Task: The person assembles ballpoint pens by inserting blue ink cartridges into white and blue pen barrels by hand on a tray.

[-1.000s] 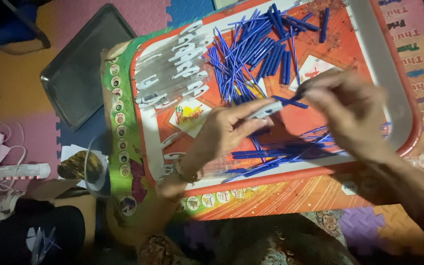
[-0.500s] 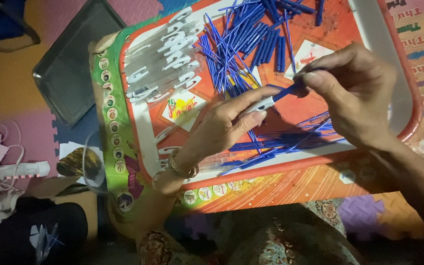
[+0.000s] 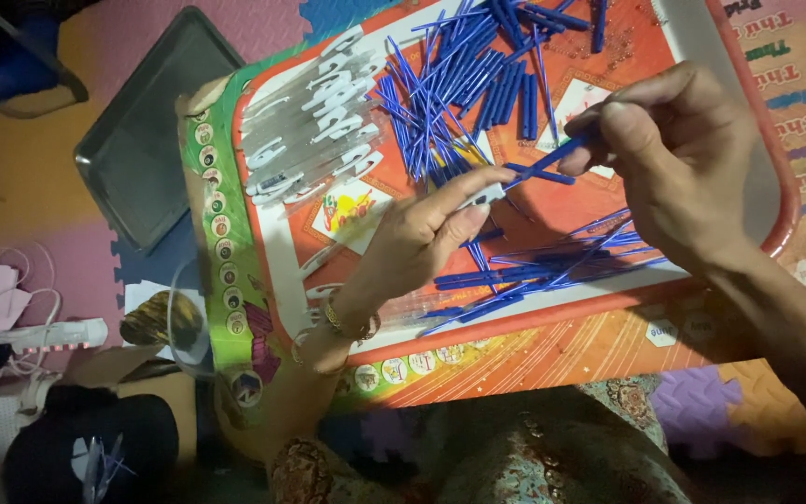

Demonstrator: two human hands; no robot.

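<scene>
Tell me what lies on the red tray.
On the red tray: loose blue sticks, a row of clear pen barrels. Both hands cover part of its middle.

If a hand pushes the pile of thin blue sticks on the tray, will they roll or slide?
The blue sticks look thin, light and smooth, so they would probably scatter and slide. On the flat tray some may roll, but its raised rim should likely stop them.

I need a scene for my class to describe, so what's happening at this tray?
A person sits over a red tray of pen parts. The left hand pinches a clear pen barrel, and the right hand holds a thin blue refill with its tip at the barrel's end. Loose blue refills are piled beyond the hands, clear barrels lie in a row on the left, and more blue pieces lie near the front rim.
</scene>
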